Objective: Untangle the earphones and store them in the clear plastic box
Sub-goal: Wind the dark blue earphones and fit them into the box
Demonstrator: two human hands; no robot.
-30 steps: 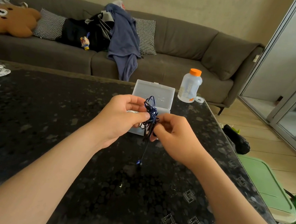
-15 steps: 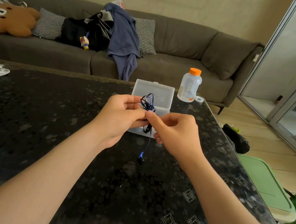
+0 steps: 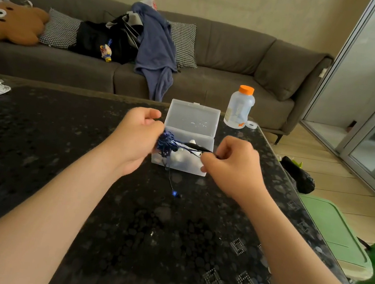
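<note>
Living-room setup: grey sofa point(image 3: 228, 59) piled with clothes at the back, dark speckled table point(image 3: 61, 149) up front where it all happens. The person holds the blue earphones point(image 3: 167, 144) in the air just in front of the clear plastic box point(image 3: 185, 166). The box sits on the table with its lid point(image 3: 194, 119) flipped up, presumably so the cord can drop straight in once it's sorted.

The left hand point(image 3: 134, 139) has its fingers curled tight round the knotted clump and acts as the anchor. The right hand point(image 3: 233, 164) pinches a single strand and draws it out to the right, so the cord stretches between the two hands. Looks like a loop is getting teased out of the knot. A dark bit sits on that strand, too blurred to say if it's a plug or a remote.

One earbud point(image 3: 176, 194) dangles on a thin wire below the clump, just over the tabletop or touching it, can't tell. Something white is in the box, no idea what. An orange-capped bottle point(image 3: 239, 108) stands behind the box to the right, out of the way. Judging by the size of that clump, the untangling is nowhere near done and nothing blue is stored yet.
</note>
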